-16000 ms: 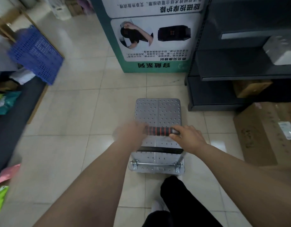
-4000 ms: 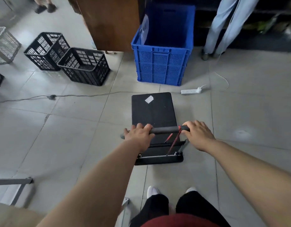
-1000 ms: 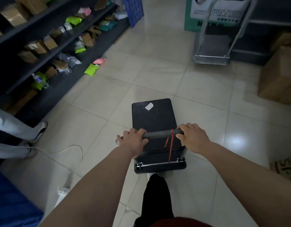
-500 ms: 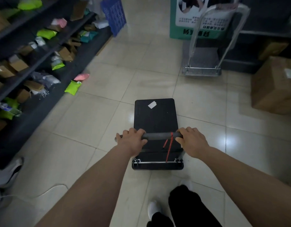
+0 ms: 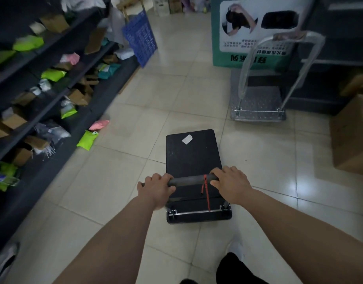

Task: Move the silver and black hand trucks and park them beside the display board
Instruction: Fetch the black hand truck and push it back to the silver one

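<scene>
Black truck (image 5: pixel 191 160) clamped in both my hands (image 5: pixel 156 190), board (image 5: pixel 254 31) ahead-right, just past the silver truck (image 5: pixel 260 107)

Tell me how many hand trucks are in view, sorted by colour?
Black hand truck: 1, its handle gripped by the left hand and the right hand.
Silver hand truck: 1, standing by the display board.
Total: 2
</scene>
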Available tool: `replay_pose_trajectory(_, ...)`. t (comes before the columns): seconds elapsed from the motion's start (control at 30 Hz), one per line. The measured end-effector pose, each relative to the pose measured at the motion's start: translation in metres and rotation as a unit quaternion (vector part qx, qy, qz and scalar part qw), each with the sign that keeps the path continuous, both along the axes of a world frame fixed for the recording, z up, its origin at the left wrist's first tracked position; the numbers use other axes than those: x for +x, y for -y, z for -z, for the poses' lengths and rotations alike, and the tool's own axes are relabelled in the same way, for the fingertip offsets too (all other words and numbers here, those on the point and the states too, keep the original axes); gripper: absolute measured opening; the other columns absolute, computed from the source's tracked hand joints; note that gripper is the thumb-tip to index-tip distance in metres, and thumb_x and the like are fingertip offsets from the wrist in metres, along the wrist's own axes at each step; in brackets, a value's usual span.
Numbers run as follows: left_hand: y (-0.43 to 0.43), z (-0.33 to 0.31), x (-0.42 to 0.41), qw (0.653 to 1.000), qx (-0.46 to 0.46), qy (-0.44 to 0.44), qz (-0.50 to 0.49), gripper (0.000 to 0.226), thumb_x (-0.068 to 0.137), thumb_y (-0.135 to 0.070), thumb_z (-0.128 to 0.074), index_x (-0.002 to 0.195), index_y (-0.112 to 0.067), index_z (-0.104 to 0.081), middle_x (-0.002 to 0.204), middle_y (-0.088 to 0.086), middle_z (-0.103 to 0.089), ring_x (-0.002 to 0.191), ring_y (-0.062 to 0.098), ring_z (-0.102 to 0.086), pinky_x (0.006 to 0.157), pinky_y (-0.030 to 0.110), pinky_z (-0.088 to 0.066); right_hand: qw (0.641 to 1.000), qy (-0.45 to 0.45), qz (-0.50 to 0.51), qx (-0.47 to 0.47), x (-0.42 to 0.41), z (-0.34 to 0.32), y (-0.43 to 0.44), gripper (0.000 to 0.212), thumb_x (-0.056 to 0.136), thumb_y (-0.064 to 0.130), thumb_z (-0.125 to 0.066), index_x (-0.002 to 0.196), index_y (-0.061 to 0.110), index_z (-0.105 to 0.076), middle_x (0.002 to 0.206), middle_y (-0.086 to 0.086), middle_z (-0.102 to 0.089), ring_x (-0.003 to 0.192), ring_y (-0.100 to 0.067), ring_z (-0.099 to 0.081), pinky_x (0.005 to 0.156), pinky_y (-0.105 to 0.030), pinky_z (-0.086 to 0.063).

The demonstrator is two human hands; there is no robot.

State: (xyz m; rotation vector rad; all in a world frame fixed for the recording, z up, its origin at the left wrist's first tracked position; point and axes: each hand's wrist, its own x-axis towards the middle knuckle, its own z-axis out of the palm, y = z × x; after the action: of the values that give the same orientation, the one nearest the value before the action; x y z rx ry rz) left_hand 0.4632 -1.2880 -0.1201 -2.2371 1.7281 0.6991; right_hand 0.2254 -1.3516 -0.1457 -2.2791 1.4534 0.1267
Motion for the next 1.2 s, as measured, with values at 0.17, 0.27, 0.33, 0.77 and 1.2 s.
replay_pose_trajectory(0.17, 0.082, 0.003, -0.005, 1.0, -0.002, -0.004, -0.009, 0.031, 0.096, -0.048, -0.034, 0.123, -0.036, -0.04, 0.126, 0.002, -0.044, 0.116, 0.028, -0.04, 0.101, 0.052, -0.028, 1.0, -0.005, 0.017, 0.017, 0.002, 0.001, 0.09, 0.031, 0.095, 0.04, -0.037, 0.124, 0.028, -0.042, 0.12, -0.007, -0.051, 0.112, -0.028, -0.043, 0.096, -0.042, -0.035)
replay_pose_trajectory(0.27, 0.131, 0.004, 0.0, 1.0, -0.004, -0.006, -0.011, 0.03, 0.095, -0.049, -0.034, 0.122, -0.036, -0.041, 0.126, 0.002, -0.043, 0.117, 0.028, -0.04, 0.102, 0.054, -0.028, 1.0, -0.005, 0.021, 0.014, 0.009, 0.0, 0.14, 0.032, 0.096, 0.038, -0.038, 0.125, 0.028, -0.042, 0.123, -0.007, -0.05, 0.114, -0.028, -0.042, 0.098, -0.042, -0.034)
replay_pose_trajectory(0.33, 0.164, 0.004, 0.01, 1.0, -0.004, -0.008, -0.009, 0.029, 0.095, -0.049, -0.034, 0.121, -0.036, -0.04, 0.126, 0.002, -0.044, 0.117, 0.029, -0.04, 0.101, 0.055, -0.029, 0.999, 0.004, 0.03, 0.021, 0.018, 0.0, 0.172, 0.032, 0.096, 0.038, -0.038, 0.126, 0.028, -0.043, 0.124, -0.007, -0.049, 0.116, -0.028, -0.041, 0.098, -0.042, -0.033)
replay_pose_trajectory(0.77, 0.377, 0.011, 0.115, 1.0, 0.016, -0.005, 0.022, 0.029, 0.093, -0.05, -0.033, 0.117, -0.035, -0.038, 0.127, 0.003, -0.044, 0.117, 0.029, -0.039, 0.099, 0.054, -0.029, 0.997, 0.016, 0.067, 0.041, 0.118, -0.001, 0.37, 0.032, 0.094, 0.038, -0.041, 0.124, 0.027, -0.045, 0.122, -0.006, -0.05, 0.116, -0.026, -0.042, 0.1, -0.039, -0.034)
replay_pose_trajectory(1.2, 0.561, 0.008, 0.16, 1.0, -0.01, -0.001, 0.003, 0.029, 0.095, -0.045, -0.035, 0.122, -0.037, -0.041, 0.128, 0.001, -0.044, 0.116, 0.028, -0.04, 0.1, 0.051, -0.028, 1.0, 0.019, 0.022, -0.001, 0.16, 0.006, 0.559, 0.031, 0.095, 0.041, -0.038, 0.121, 0.026, -0.046, 0.117, -0.007, -0.054, 0.11, -0.027, -0.047, 0.096, -0.042, -0.038)
